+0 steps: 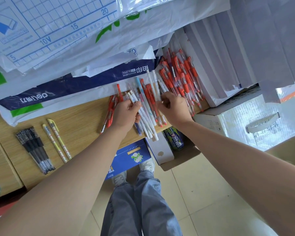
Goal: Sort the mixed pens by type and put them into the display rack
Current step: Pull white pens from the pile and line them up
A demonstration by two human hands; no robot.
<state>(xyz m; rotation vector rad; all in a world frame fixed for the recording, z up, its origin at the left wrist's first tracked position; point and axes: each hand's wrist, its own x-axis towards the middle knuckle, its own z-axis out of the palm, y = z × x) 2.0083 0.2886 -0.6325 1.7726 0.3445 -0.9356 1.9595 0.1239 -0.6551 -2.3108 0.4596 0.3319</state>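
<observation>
Left hand [126, 113] has its grip wrapped round a bundle of slim white plastic pens [150, 130], low over the light wooden surface [78, 121]. Right hand [174, 108] curls in just beside the bundle; whether that grip holds anything, I cannot tell. A heap of red-capped clear pens [182, 77] lies just beyond.

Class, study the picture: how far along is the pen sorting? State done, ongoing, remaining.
Done: black pens and yellow pens lie grouped apart. In hand: left hand grips white pens; right hand picks at the pile. Left: red pens unsorted; no rack in view.
</observation>
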